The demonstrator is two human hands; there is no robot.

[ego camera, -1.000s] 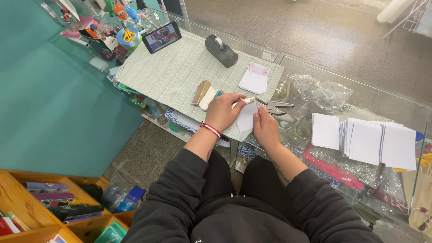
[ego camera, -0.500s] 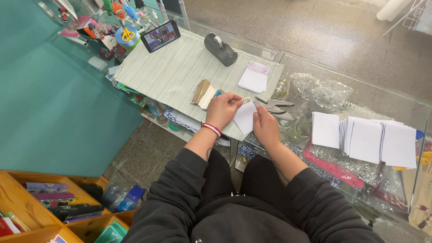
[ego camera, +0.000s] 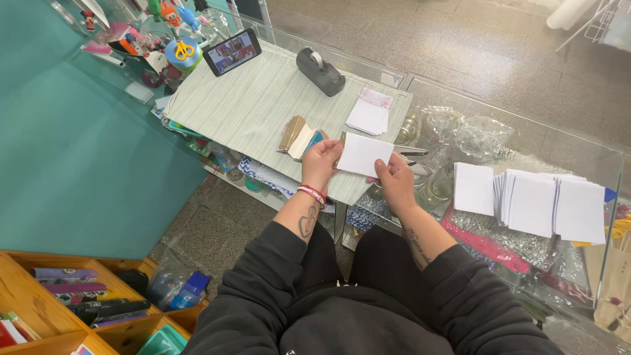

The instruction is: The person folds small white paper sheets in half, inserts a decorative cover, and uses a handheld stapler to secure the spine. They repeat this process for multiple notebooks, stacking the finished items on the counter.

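While flat over mat (ego camera: 250,105), white card (ego camera: 363,155) runs left-right; left hand (ego camera: 321,162), right hand (ego camera: 396,182) pinch its ends.

A grey tape dispenser (ego camera: 320,71) and a phone (ego camera: 231,52) are resting on the striped mat (ego camera: 250,105); white card stacks (ego camera: 549,202) are lying on the glass counter (ego camera: 585,141).

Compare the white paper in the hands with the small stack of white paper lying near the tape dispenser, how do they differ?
The white paper is held above the mat's edge, pinched between the left hand and right hand; the small stack lies untouched on the striped mat. The held paper looks like one plain sheet, while the stack has several sheets with a pinkish patterned strip at its far edge. The held paper also appears larger. Both are white and rectangular.
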